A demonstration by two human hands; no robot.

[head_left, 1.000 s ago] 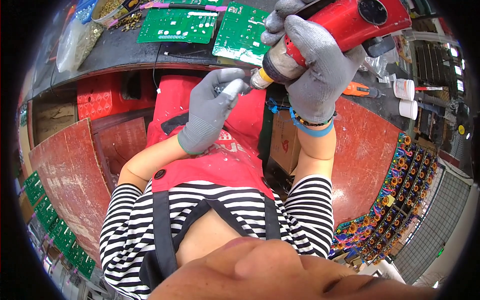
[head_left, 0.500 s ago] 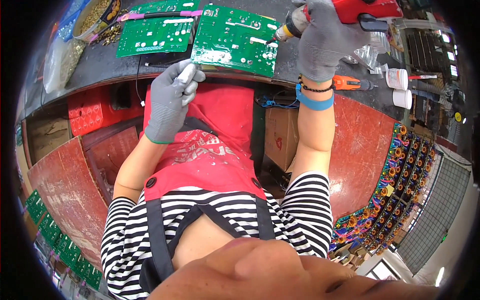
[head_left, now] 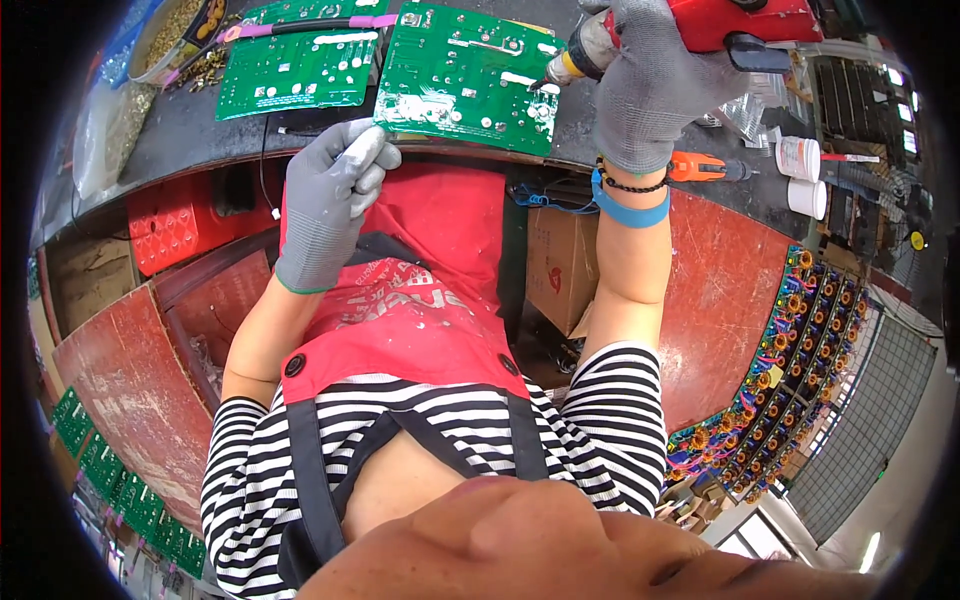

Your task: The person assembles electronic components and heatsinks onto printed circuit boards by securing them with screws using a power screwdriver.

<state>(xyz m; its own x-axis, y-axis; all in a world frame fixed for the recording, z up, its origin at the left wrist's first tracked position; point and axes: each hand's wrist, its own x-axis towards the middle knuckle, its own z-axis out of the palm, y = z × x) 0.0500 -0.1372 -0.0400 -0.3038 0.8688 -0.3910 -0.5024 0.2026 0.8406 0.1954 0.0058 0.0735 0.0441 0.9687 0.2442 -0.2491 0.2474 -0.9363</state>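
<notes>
In a grey glove, my right hand point(head_left: 655, 90) is wrapped round a red power screwdriver point(head_left: 740, 22). The tool's tip meets the right part of a green circuit board point(head_left: 460, 75), near white patches. My left hand point(head_left: 340, 165), also gloved and whitened at the thumb and finger, is closed at the board's near left corner; the pinch itself is partly hidden. The board lies at the bench's near edge with its solder side up. To its left rests a second green circuit board point(head_left: 290, 85), crossed by a black cable point(head_left: 305, 26) with purple ends.
A tub of small brass-coloured parts point(head_left: 185, 40) and a clear bag point(head_left: 105, 130) occupy the bench's left end. Right of my wrist are an orange screwdriver point(head_left: 705, 167) and two white jars point(head_left: 800, 175). Wired boards with copper coils point(head_left: 800, 360) stand at the far right.
The boards and my left hand appear slightly farther left in the view. The screwdriver's tip stays near the same white patch, and both hands keep their grips.
</notes>
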